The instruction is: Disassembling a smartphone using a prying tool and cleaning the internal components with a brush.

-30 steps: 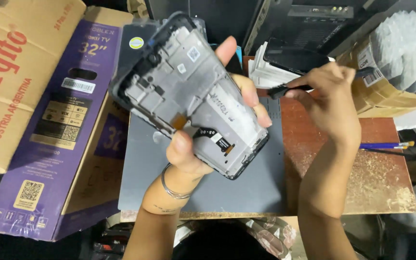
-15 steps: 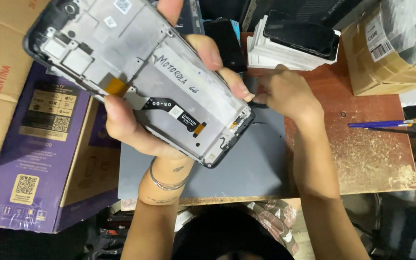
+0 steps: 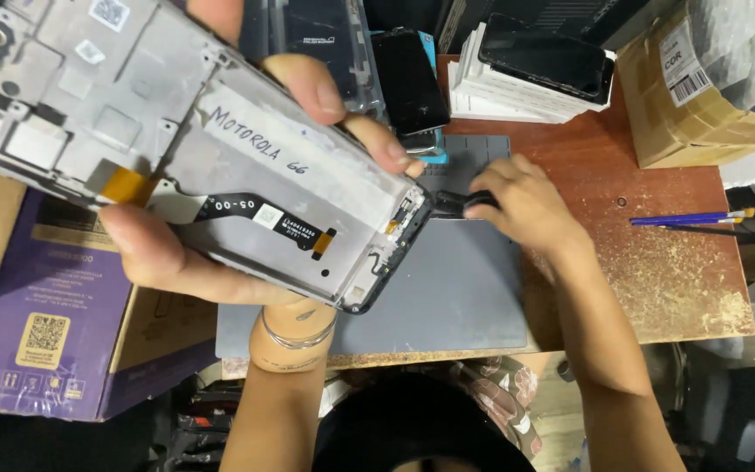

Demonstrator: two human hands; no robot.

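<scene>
Item: grey metal smartphone mid-frame with black edge (image 3: 194, 149), inner side up, held high above the bench and close to the camera, tilted so its lower corner points at the mat. A black flex ribbon with orange ends (image 3: 264, 218) lies across its plate; handwriting in marker sits above it. Holding it raised likely brings the small connectors near the eye.

Left hand (image 3: 220, 262): clamped on the frame, thumb along the near long edge, fingers (image 3: 325, 87) wrapped over the far edge, leaving the flex side uncovered. A thin metal bangle (image 3: 294, 328) rings the wrist.

Right hand (image 3: 526, 205): resting low on the mat, fingers together and pinched on a slim black tool (image 3: 452, 204), whose tip lies just beside the frame's lower corner; whether it touches cannot be told.

Surroundings: flat grey work mat (image 3: 456, 288) on a worn reddish wooden table (image 3: 657, 262); dark phones (image 3: 408, 83) and a stack of white boxes topped by a black phone (image 3: 535, 74) at the back; blue pen (image 3: 688, 218) at right; purple carton (image 3: 54, 332) at left; brown taped box (image 3: 701, 96) at far right.
</scene>
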